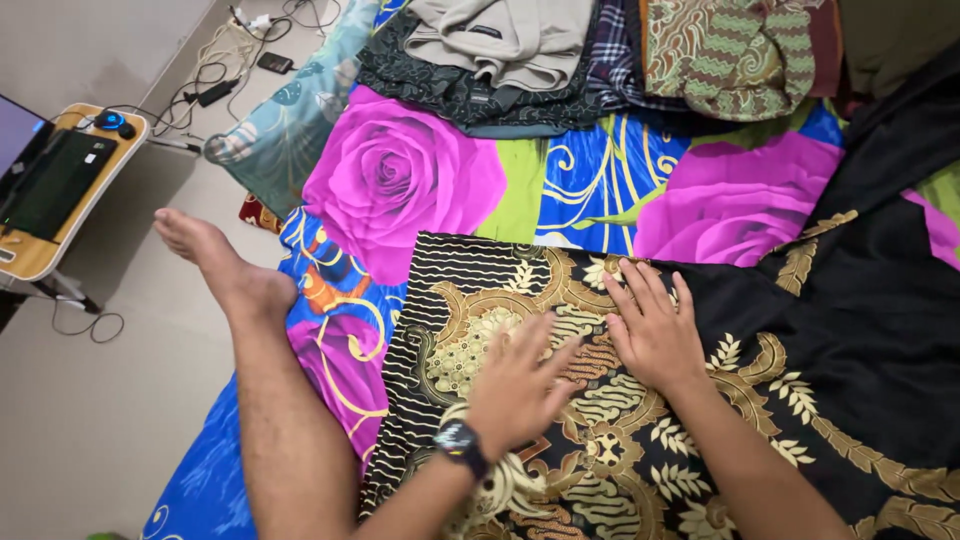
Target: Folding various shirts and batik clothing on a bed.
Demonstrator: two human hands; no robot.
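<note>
- The left hand (517, 385) is laid flat, palm down, on the black-and-gold batik cloth (560, 420); a dark wristwatch (460, 442) is worn at the wrist. Its fingers (545, 345) are spread and point toward 1 o'clock. Nothing is gripped; the cloth is only pressed.
- The right hand (655, 325) is laid just beside it, toward 2 o'clock, also flat and open, with the fingers fanned toward 12 o'clock and nothing pinched between them. The two hands lie close, but whether they touch cannot be told.
- The batik cloth is spread directly beneath both hands on the bed. Its long axis appears to run from 9 o'clock to 3 o'clock, its left edge lying at 9 o'clock of the left hand and its far edge at 12 o'clock, just beyond the right fingertips. The right hand is the nearer to that far edge, the left hand the nearer to the left edge.
- A bare leg and foot (225, 270) are stretched out at 10 o'clock, past the bed's edge over the floor.
- A bedsheet with large purple roses (400, 170) is seen beyond the cloth at 12 o'clock.
- A heap of folded garments (500, 60) is stacked farthest off, at 12 o'clock.
- A lap tray with a dark device (60, 180) stands on the floor at 10 o'clock, well apart.
</note>
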